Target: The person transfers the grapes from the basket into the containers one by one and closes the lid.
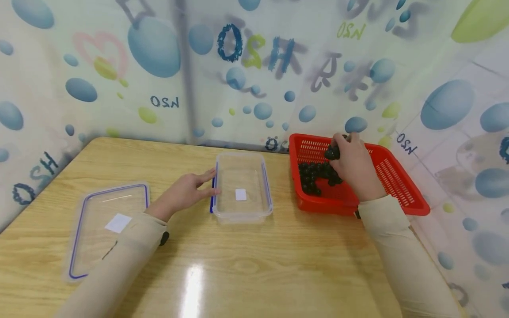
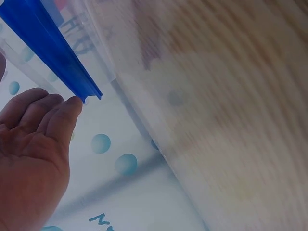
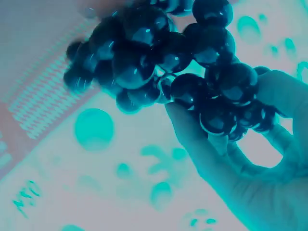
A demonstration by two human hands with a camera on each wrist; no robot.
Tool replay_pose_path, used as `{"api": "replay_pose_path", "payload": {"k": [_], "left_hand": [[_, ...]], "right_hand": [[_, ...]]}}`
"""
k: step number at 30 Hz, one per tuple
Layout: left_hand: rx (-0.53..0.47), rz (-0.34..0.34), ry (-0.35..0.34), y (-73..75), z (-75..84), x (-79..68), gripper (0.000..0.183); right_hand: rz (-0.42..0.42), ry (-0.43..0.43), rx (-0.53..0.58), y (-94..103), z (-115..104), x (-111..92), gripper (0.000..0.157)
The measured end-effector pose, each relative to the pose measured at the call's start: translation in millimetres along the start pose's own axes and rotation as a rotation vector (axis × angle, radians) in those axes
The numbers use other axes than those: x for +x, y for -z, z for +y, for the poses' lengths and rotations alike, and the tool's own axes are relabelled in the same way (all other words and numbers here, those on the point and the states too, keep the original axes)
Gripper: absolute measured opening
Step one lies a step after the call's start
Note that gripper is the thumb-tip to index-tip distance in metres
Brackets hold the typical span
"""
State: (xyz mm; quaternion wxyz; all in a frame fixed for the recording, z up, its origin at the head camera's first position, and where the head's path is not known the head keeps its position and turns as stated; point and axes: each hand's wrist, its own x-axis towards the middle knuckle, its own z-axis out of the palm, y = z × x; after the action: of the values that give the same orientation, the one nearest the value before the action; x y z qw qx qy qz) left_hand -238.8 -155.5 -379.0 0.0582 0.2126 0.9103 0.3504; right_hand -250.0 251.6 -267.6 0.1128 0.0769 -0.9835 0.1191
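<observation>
Clear plastic lid (image 1: 97,240), blue seal along its edge, white label (image 1: 118,223) on it, lay flat on the wooden table (image 1: 238,274), left of the box and a bit nearer the person. Left sleeve (image 1: 115,265), pale beige, crossed over part of the lid. Next, left hand (image 1: 184,194): at the box's left side, fingers fairly straight, thumb spread apart from them, fingertips at the blue clasp (image 1: 212,201), nothing lifted. Box (image 1: 243,216) itself: see-through, uncovered, upright on the table, small white square (image 1: 240,194) showing at its base. Red basket (image 1: 326,206), slotted walls, stood right of the box, well apart from the lid. Loose pile of dark grapes (image 1: 314,172) sat in the basket's left part, the side toward the box. Right hand (image 1: 354,165), also right of the box, was over the basket, thumb and fingers curled round a dark bunch (image 1: 332,153), glossy and round-berried. Behind the box I saw a pale curtain (image 1: 262,110) with blue and green spots plus lettering.
</observation>
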Motion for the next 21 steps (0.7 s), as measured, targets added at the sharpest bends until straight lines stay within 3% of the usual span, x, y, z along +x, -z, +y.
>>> {"api": "replay_pose_path", "payload": {"k": [6,11,16,21], "left_hand": [[0.001,-0.007,0.008,0.5,-0.1,0.0,0.072],[-0.018,-0.009,0.003,-0.6,-1.0,-0.6,0.073],[-0.029,-0.017,-0.015,-2.8,-2.0,-2.0,0.073],[-0.007,0.007,-0.036,-1.5,-1.9,-1.5,0.071]], "right_hand": [[0.114,0.067,0.06,26.0,-38.8,10.3,0.034],[0.145,0.099,0.119,34.2,-85.2,15.2,0.033],[0.123,0.124,0.239,18.2,-125.1,20.3,0.034],[0.125,0.087,0.406,-23.1,-150.1,33.3,0.034]]}}
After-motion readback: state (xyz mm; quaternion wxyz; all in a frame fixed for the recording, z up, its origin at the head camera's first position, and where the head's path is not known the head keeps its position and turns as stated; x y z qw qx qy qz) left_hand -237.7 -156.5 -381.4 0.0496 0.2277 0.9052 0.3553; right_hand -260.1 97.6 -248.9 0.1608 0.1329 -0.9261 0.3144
